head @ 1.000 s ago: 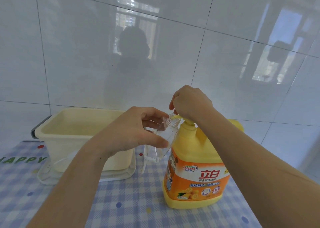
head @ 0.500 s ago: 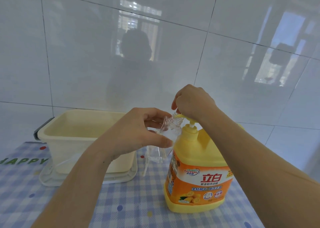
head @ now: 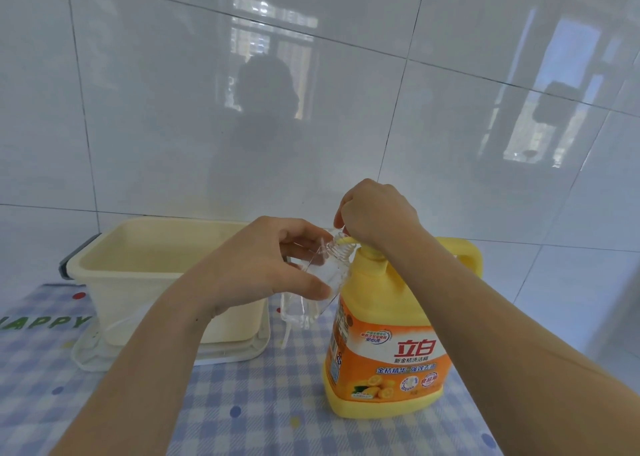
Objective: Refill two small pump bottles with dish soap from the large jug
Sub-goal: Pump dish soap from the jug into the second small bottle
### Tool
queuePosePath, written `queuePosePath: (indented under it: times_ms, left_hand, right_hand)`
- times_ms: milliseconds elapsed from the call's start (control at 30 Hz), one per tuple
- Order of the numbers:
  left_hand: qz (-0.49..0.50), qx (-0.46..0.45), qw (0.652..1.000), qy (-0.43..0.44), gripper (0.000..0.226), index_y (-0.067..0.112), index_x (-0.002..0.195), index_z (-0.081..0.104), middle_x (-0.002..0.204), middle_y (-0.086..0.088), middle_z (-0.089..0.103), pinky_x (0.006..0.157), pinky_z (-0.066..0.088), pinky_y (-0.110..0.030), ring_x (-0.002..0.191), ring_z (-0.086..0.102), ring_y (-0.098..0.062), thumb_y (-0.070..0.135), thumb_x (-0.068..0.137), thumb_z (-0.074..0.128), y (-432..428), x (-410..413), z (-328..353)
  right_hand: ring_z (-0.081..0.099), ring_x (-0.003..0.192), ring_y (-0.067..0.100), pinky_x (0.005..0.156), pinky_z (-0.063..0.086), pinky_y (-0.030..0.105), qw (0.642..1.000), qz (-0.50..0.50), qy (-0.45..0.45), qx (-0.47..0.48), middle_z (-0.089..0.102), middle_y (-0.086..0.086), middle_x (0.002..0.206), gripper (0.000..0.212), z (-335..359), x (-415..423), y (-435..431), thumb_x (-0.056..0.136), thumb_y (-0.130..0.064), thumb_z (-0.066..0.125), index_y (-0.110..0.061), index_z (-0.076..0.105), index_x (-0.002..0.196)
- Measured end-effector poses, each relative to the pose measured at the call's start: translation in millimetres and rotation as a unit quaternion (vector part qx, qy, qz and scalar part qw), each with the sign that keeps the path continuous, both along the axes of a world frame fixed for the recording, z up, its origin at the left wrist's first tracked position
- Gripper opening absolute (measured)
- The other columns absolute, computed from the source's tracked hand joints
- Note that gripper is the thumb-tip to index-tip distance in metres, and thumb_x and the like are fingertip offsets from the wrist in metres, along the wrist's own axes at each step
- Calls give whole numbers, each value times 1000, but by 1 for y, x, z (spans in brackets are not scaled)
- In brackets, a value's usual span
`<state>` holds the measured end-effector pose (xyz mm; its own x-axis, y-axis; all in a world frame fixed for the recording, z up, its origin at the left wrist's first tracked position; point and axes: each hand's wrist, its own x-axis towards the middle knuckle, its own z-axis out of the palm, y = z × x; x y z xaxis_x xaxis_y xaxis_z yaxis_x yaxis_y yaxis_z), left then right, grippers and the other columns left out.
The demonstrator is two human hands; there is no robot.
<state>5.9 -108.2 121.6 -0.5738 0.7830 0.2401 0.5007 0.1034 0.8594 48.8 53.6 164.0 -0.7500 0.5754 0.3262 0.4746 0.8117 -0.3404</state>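
The left hand (head: 263, 268) grips a small clear bottle (head: 320, 284), with the thumb across the near side and the fingers curled round the far side. The bottle is held off the tabletop (head: 263, 403) and tilted, with its threaded neck up and to the right and its base down and to the left. It has no cap on. Whether there is any liquid inside cannot be told.

The big yellow jug (head: 391, 334) stands upright toward the right side of the tabletop, its orange label facing the camera and its handle at the back right. The right hand (head: 377, 213) sits on top of the jug's pump (head: 369, 252), fingers curled down over the pump head and hiding most of it. The yellow spout (head: 347, 240) sticks out to the left from under the hand, and its tip is at the mouth of the bottle.

A thin white tube (head: 286, 334) shows just below the bottle's base, between the jug and a cream plastic tub (head: 156, 268). The tub sits at the back left by the tiled wall (head: 173, 109), on a pale tray (head: 235, 350). A blue and white checked cloth with coloured dots covers the tabletop.
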Motion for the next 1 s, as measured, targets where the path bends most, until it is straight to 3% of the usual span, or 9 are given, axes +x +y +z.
queuePosePath:
  times_ms: [267, 467, 633, 1000]
  left_hand:
    - [-6, 13, 1000, -11, 54, 26, 110, 70, 98, 9, 75, 88, 57, -30, 92, 69, -1, 10, 63, 89, 0, 1, 2]
    - [2, 48, 998, -27, 58, 30, 107, 70, 98, 14, 75, 88, 57, -29, 93, 70, 1, 27, 51, 85, 0, 4, 5]
    - [13, 50, 998, -35, 54, 28, 108, 70, 99, 11, 75, 91, 57, -33, 94, 70, -1, 14, 61, 91, -1, 2, 4]
    - [14, -6, 1000, 3, 56, 30, 108, 71, 99, 10, 74, 91, 57, -33, 95, 68, -3, 8, 60, 90, 2, -1, -1]
  right_hand:
    - [64, 84, 25, 78, 55, 39, 1000, 4, -3, 4, 69, 5, 90, 35, 11, 1, -2, 75, -7, 38, -15, 69, 90]
    - [64, 83, 23, 77, 54, 35, 999, 2, 13, 37, 69, 3, 87, 35, 27, 2, -4, 75, -5, 39, -16, 68, 91]
    - [64, 83, 24, 78, 55, 38, 1000, 1, 7, 13, 69, 4, 87, 36, 26, 1, -3, 74, -6, 38, -14, 70, 89]
    - [60, 86, 25, 69, 49, 32, 1000, 8, -6, -3, 66, 4, 96, 35, 2, 4, -4, 78, -7, 40, -15, 70, 94]
